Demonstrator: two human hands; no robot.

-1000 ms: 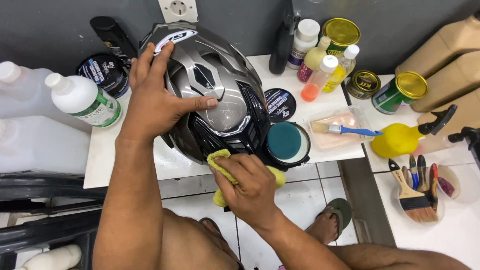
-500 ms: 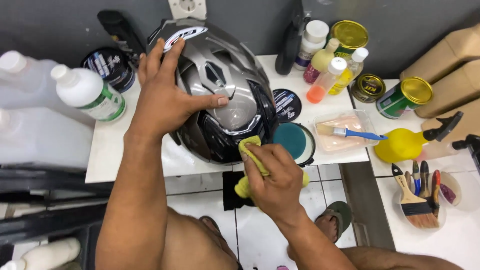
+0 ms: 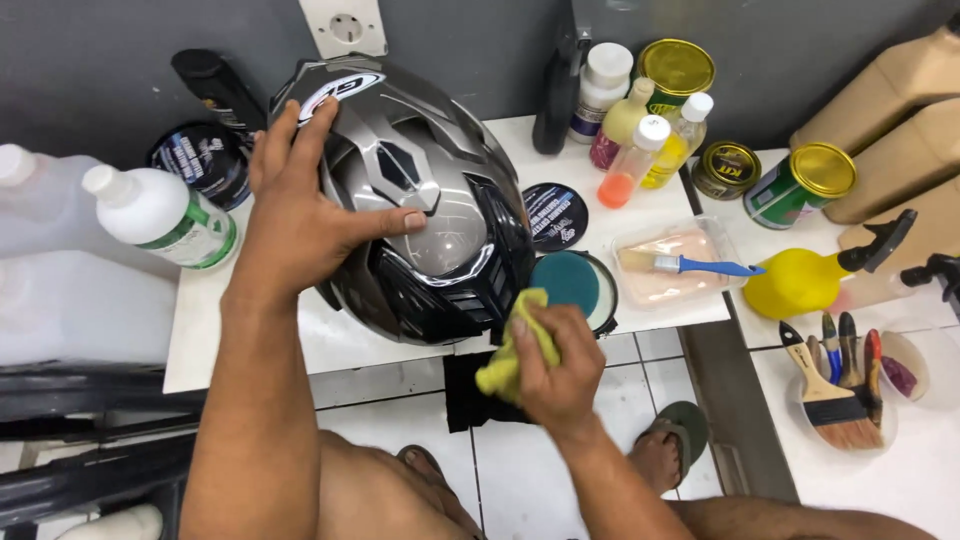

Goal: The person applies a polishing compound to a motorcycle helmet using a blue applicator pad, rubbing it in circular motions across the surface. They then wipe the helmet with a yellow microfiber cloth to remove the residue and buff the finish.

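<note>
A glossy grey and black helmet (image 3: 440, 220) lies on a low white table (image 3: 260, 345). My left hand (image 3: 305, 205) rests flat on its left side, fingers spread, thumb across the top. My right hand (image 3: 560, 365) grips a folded yellow cloth (image 3: 510, 350) at the helmet's lower right edge, just beside an open round tin with a teal pad (image 3: 575, 283).
A black tin lid (image 3: 553, 215), several bottles (image 3: 640, 130) and gold-lidded cans (image 3: 800, 180) stand behind. A clear tray with a blue-handled brush (image 3: 690, 265), a yellow spray bottle (image 3: 810, 280), a bowl of brushes (image 3: 840, 385) at right. White bottle (image 3: 165, 215) at left. My sandalled feet (image 3: 670, 440) below.
My right hand with the yellow cloth has moved right along the helmet's lower edge, toward the teal tin. My left hand has stayed on the helmet.
</note>
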